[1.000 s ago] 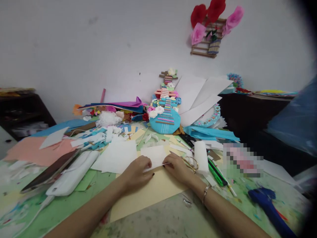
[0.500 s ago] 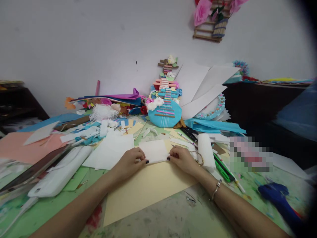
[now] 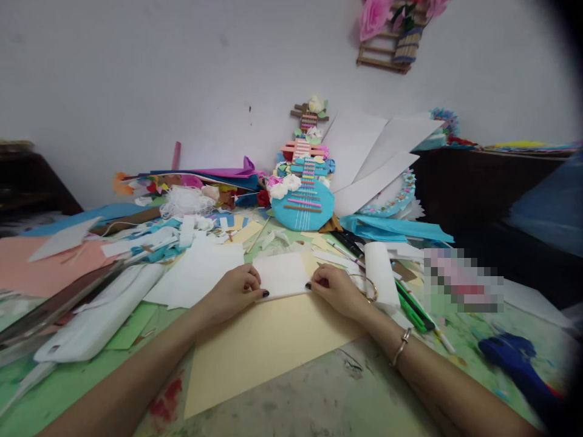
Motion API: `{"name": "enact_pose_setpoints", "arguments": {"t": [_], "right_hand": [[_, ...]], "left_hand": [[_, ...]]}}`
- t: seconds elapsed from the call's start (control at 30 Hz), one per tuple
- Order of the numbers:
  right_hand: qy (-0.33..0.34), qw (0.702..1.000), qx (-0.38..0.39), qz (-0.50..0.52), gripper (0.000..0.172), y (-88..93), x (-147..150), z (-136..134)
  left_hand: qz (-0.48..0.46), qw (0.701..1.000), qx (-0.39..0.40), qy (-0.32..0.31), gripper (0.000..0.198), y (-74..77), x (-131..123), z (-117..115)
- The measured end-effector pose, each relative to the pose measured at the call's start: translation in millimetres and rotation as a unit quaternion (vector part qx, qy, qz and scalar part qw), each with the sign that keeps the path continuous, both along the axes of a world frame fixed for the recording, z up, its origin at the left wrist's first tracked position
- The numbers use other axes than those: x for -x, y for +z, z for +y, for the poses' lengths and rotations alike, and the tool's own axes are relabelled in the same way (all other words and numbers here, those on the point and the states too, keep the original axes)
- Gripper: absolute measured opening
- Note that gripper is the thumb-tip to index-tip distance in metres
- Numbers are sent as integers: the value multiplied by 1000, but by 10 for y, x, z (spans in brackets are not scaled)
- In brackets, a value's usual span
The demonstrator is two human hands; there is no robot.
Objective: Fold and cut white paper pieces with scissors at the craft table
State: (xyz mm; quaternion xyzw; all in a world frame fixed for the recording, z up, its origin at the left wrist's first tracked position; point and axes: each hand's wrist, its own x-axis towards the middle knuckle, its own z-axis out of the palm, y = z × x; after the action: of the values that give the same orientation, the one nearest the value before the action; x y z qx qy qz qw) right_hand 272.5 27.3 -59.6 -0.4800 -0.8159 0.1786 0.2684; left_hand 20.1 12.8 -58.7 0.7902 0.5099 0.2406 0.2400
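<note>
A small piece of white paper [image 3: 281,274] lies on a pale yellow sheet [image 3: 259,352] in front of me. My left hand [image 3: 234,292] pinches its near left corner, thumb in front and fingers curled behind. At the near right corner my right hand [image 3: 334,288] pinches the same paper between thumb and bent fingers. The paper's near edge runs nearly straight between both thumbs and looks slightly raised or folded. Part of each corner is hidden by the fingers.
A white paper roll [image 3: 379,276] and a green cutter [image 3: 412,308] lie right of my right hand. White sheets [image 3: 195,273] and a white power strip [image 3: 98,312] lie left. A blue glue gun [image 3: 514,364] is far right. A blue paper lute [image 3: 303,203] stands behind.
My left hand has shifted slightly left, and the gap between the thumbs is a little wider. Both hands keep hold of the white paper. The view has moved slightly.
</note>
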Motion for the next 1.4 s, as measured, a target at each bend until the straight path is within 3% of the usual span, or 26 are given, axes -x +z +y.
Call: {"name": "enact_pose_setpoints", "arguments": {"t": [0.57, 0.93, 1.4], "right_hand": [[-15, 1000, -13, -24, 21, -33, 10, 36], [-17, 999, -9, -36, 20, -37, 19, 39], [-15, 999, -1, -37, 18, -33, 16, 33]], "left_hand": [[49, 998, -39, -13, 21, -54, -30, 14], [58, 997, -54, -7, 30, -63, 20, 36], [14, 999, 33, -1, 25, 12, 47, 24]]}}
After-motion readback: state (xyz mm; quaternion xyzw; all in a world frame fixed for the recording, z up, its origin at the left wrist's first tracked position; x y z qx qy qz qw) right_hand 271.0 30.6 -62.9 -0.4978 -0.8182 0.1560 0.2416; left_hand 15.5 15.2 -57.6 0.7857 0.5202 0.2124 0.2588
